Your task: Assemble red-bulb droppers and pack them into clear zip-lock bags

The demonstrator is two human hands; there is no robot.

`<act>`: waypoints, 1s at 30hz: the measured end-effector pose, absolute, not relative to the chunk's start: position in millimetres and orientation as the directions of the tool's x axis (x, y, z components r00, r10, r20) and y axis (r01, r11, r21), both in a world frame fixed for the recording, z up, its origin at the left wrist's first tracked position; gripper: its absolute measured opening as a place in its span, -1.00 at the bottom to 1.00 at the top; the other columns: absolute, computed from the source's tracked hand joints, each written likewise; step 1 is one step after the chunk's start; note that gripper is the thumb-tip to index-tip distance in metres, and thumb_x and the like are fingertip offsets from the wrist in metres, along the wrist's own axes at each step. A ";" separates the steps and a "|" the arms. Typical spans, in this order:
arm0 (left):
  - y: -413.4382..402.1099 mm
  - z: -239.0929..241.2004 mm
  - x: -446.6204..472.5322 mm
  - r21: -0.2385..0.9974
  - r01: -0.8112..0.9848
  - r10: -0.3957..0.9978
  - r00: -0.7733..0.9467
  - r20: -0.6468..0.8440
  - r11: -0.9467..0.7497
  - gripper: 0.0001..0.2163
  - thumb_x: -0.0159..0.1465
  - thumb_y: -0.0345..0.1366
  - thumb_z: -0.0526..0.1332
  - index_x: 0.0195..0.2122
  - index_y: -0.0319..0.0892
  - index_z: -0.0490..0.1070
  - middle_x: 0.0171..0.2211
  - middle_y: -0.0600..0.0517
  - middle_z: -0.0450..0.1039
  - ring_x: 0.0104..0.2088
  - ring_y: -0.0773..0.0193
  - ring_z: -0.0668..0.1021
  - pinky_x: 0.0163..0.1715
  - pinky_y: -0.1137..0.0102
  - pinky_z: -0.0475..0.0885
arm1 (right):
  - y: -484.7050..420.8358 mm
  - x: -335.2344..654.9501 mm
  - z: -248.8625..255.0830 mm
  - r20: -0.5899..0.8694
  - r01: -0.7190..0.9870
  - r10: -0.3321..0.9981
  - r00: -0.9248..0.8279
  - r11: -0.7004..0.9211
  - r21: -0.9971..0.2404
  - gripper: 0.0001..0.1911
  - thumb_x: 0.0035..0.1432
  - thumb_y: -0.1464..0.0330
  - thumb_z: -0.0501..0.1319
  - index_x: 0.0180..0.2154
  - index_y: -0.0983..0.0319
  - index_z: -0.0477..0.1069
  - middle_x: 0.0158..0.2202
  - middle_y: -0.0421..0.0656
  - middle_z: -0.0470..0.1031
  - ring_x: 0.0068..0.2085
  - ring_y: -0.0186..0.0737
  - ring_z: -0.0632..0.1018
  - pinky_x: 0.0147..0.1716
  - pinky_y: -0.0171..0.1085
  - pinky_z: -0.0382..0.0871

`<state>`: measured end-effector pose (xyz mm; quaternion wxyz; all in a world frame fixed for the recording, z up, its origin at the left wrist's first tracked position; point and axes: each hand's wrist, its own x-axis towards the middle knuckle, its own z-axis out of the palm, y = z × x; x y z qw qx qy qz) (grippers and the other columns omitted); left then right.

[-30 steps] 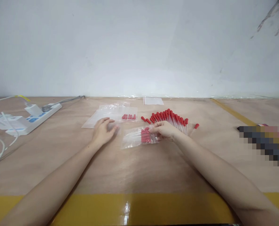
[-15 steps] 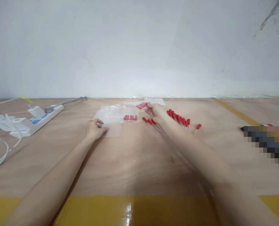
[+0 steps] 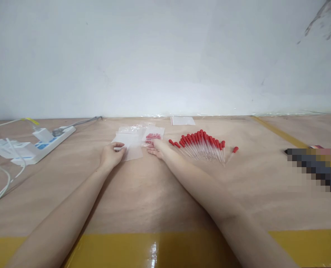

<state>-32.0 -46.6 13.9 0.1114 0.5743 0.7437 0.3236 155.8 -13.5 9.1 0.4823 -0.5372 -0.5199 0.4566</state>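
Red bulbs show through a small clear bag (image 3: 153, 136) of droppers lying near the middle of the tabletop (image 3: 121, 201), with what looks like more red under its near edge. The right hand (image 3: 156, 149) is at that near edge, its fingers loosely spread and slightly curved; whether they grip the plastic or only rest against it is hidden from this angle. Just to the left, flat translucent bags (image 3: 130, 146) lie overlapping, and the left hand (image 3: 111, 153) is at their near left side, thumb and forefinger bent toward each other with a narrow gap. Whether a bag edge is caught between them does not show.

The likeliest trouble is the thin plastic: the layers overlap and may cling, so a pull on one bag could drag its neighbours askew. A push from the right hand could slide the filled bag off whatever is beneath it, since smooth plastic has little grip.

Right of that hand, loose droppers (image 3: 201, 143) fan out, bulbs away from the person, stems toward them. The right forearm passes near the fan, so a careless sweep outward could scatter it. One dropper (image 3: 235, 150) lies apart on the far right and, being round, might roll if nudged.
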 end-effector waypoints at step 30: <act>-98.5 16.4 39.7 0.450 0.571 0.649 0.761 0.025 -0.687 -0.43 0.11 0.00 0.18 0.14 -0.01 0.14 0.21 -0.05 0.04 0.20 0.07 0.14 0.12 0.13 0.10 | -53.8 289.2 22.4 0.090 0.070 0.971 0.223 0.076 -0.995 -0.71 0.09 0.31 0.07 -0.15 0.23 0.08 -0.54 -0.28 0.35 -0.58 -0.37 0.42 -0.53 -0.34 0.38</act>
